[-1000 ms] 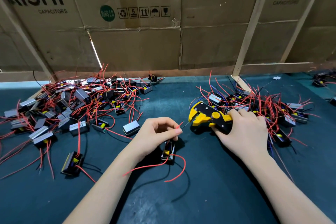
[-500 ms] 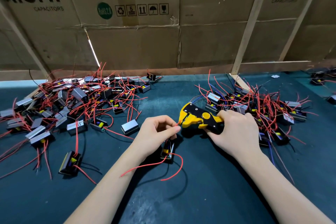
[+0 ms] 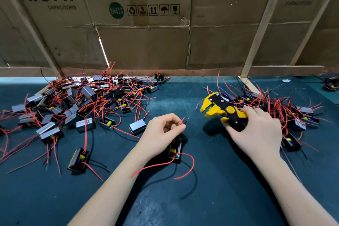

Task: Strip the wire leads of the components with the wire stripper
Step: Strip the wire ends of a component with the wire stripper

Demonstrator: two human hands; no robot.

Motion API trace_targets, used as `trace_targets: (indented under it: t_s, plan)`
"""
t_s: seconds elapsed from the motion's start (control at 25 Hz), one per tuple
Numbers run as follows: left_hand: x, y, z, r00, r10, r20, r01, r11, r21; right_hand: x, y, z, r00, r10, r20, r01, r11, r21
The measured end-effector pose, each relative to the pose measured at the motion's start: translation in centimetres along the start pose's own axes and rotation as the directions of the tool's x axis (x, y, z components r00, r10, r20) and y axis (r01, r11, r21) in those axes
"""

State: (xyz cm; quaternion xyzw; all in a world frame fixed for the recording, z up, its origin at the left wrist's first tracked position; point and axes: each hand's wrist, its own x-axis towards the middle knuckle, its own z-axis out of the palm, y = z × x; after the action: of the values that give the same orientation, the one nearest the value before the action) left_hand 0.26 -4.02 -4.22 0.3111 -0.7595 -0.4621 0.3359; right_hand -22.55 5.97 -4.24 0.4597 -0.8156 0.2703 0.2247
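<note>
1. Head view: left hand [image 3: 162, 130] has its grip narrow, thumb and forefinger pinching a red wire lead [image 3: 182, 121] whose tip sticks up just past the fingertips, with a thin dark lead beside it.
2. Below that grip, partly under the palm, a black component [image 3: 175, 149] with a yellow part lies on the table [image 3: 229, 198]; more red and black leads curl from it toward the near edge.
3. Right hand [image 3: 256, 132] has its grip closed round the black handles of the yellow-and-black wire stripper [image 3: 221, 109]. The tool's head points toward the left grip, its jaws apart, and stands clear of the pinched lead with bare table between them.
4. Beyond and outward of the left grip lies a large heap of components [image 3: 82, 101] tangled in red wires.
5. Behind and outward of the right grip lies a second heap [image 3: 293, 113].
6. Cardboard sheets [image 3: 146, 42] printed "AiSHi CAPACITORS" stand at the table's far edge.
</note>
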Motion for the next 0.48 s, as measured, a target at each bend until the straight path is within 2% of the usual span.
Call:
trace_targets:
  t_s: [0.12,0.2,0.28,0.36,0.44,0.48]
  plan:
    - [-0.3,1.1,1.2,0.981,0.079,0.179,-0.027,0.961,-0.274,0.4,0.3,-0.8,0.995,0.099,0.011,-0.100,0.990,0.103]
    - [-0.3,1.8,1.1,0.976,0.107,0.189,-0.044,0.949,-0.311,0.7,0.2,-1.3,0.989,0.149,0.008,-0.148,0.975,0.164]
    - [-0.2,2.2,-0.2,0.993,0.113,0.024,-0.105,0.972,-0.209,0.8,0.1,-1.8,0.984,0.175,-0.039,-0.162,0.959,0.231]
    - [0.0,2.1,-2.4,0.967,0.119,-0.226,-0.126,0.992,-0.018,0.9,0.0,-2.1,0.977,0.195,-0.089,-0.159,0.938,0.308]
    - [-0.1,1.8,-4.8,0.909,0.132,-0.394,-0.062,0.981,0.185,0.9,-0.2,-2.4,0.973,0.190,-0.132,-0.126,0.913,0.387]
    - [-0.2,1.6,-5.8,0.905,0.121,-0.407,0.019,0.947,0.322,0.9,-0.3,-2.6,0.974,0.177,-0.142,-0.095,0.886,0.453]
